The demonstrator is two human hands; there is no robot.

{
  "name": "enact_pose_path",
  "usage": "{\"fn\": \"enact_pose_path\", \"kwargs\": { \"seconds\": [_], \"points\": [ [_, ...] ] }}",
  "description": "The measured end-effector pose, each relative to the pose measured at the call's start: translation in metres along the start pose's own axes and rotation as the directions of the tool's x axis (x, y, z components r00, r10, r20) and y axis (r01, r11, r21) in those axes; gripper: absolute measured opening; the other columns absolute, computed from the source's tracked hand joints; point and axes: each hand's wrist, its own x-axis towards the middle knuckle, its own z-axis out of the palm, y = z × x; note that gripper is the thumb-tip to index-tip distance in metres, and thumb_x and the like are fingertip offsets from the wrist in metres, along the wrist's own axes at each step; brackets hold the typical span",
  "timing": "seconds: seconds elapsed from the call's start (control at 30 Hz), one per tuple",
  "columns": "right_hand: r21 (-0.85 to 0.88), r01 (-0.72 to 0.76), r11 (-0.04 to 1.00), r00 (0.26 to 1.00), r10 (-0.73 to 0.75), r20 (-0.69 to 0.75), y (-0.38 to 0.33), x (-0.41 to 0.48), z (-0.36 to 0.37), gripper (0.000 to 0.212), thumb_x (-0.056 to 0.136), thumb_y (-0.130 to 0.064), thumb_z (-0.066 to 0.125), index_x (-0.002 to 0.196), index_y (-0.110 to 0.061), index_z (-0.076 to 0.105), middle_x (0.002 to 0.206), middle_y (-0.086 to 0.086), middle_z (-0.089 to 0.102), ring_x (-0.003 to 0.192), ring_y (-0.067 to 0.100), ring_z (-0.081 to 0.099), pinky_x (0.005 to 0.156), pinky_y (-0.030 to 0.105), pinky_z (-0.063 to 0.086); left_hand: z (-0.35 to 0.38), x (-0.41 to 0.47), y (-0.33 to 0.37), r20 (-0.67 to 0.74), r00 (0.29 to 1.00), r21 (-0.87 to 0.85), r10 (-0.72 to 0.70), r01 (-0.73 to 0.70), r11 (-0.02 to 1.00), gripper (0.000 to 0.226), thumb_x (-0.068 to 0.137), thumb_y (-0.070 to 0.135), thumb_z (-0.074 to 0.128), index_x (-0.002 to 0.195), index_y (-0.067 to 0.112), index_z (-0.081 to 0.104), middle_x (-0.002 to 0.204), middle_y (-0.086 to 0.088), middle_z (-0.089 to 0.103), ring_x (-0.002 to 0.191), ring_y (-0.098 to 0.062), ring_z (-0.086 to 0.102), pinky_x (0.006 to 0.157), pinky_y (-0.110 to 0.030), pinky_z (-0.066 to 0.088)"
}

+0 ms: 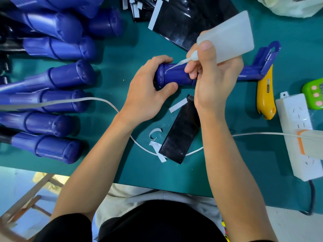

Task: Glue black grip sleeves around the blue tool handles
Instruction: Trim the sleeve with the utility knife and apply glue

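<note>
While the glue is going on, left hand point(145, 95): it is gripping the butt end of the blue tool handle point(174, 75), fingers curled over the top and thumb underneath. This is apparently pinning the handle so that it is not rolling under the nozzle.
Right hand point(209, 75): it is wrapping round the translucent glue bottle point(230, 34), thumb lying along its neck. It is tipping the bottle down and to the left so the glue is running toward the tip.
Nozzle point(176, 65): its fine tip is touching the upper face of the handle near the flared end. A pale streak is showing there, probably fresh glue.
Handle's position: it is lying across the green table mat point(122, 41) in the middle of the view. Its bracket end point(269, 55) is pointing right, just beside the yellow utility knife point(264, 95).
Black grip sleeve point(180, 135): it is lying flat just below the handle, partly under the right wrist, with a white backing strip point(178, 105) at its top edge. I judge it is waiting within easy reach for wrapping once the glue is down.
Sleeve stock point(183, 20): more black sheets are sitting at the top of the mat, behind the bottle.
Bare handles point(61, 79): a pile is lying on the left, butts pointing right, likely queued for the same treatment.
Step in hand: gluing is under way; wrapping is not yet begun.
Risk: glue may be spreading onto the left fingers, which are sitting close to the tip.
</note>
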Motion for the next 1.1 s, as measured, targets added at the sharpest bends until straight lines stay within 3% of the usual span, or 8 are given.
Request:
{"fn": "enact_pose_path", "kwargs": {
  "seconds": [0.53,0.87,1.1],
  "points": [
    [0.0,0.002,1.0,1.0,-0.002,-0.002,-0.0004,0.0003,0.0007,0.022,0.098,-0.015,0.064,0.078,-0.021,0.072,0.063,0.01,0.063,0.047,0.026,0.05,0.054,0.029,0.043,0.0007,0.0011,-0.0018,-0.014,1.0,0.022,-0.004,0.004,1.0,0.05,0.085,0.026,0.076,0.132,0.023,0.058,0.119,0.016,0.063,0.104,-0.012,0.058,0.098,-0.035,0.048],
    [-0.006,-0.015,1.0,1.0,0.015,-0.004,0.0022,-0.0001,-0.001,0.023,0.097,-0.018,0.064,0.08,-0.002,0.065,0.063,0.013,0.062,0.047,0.025,0.049,0.054,0.028,0.043,0.0005,0.0014,-0.0022,-0.013,1.0,0.035,-0.009,0.009,0.999,0.05,0.085,0.027,0.075,0.132,0.024,0.058,0.117,0.017,0.063,0.099,-0.007,0.056,0.093,-0.026,0.047],
    [-0.01,-0.014,1.0,1.0,0.014,-0.007,0.0027,0.0002,-0.002,0.025,0.097,-0.018,0.064,0.079,-0.002,0.065,0.06,0.012,0.062,0.047,0.027,0.048,0.055,0.029,0.043,0.0004,0.0013,-0.002,-0.01,1.0,0.041,-0.004,0.005,0.999,0.05,0.085,0.027,0.075,0.132,0.023,0.058,0.118,0.015,0.063,0.099,-0.009,0.056,0.093,-0.027,0.047]
  ]
}}
